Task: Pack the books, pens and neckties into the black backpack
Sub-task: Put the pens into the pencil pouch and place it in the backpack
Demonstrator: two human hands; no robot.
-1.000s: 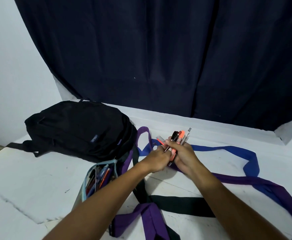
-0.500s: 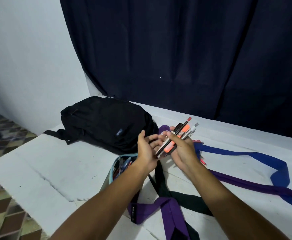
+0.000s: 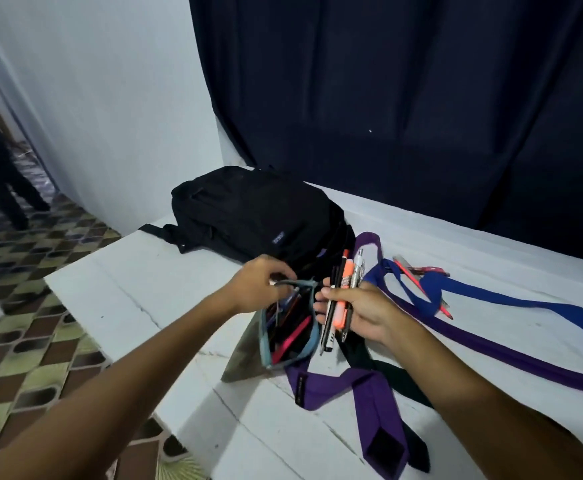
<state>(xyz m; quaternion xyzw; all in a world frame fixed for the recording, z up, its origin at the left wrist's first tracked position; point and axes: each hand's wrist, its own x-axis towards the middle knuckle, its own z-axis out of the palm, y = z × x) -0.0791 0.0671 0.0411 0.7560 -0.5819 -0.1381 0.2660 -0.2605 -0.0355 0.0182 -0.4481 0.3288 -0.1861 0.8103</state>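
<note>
Head view: the right hand grasps a bundle of pens at center; the left hand pinches the open pencil pouch's rim. Neckties sprawl lower right; the black backpack lies above on the worktop.

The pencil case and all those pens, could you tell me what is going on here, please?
A person is gathering pens at a white table. The right hand holds a bundle of pens, while the left hand pinches the rim of the open pencil case, which already holds several pens. The black backpack lies just behind. More loose pens and the purple, blue and black neckties remain on the table.
</note>
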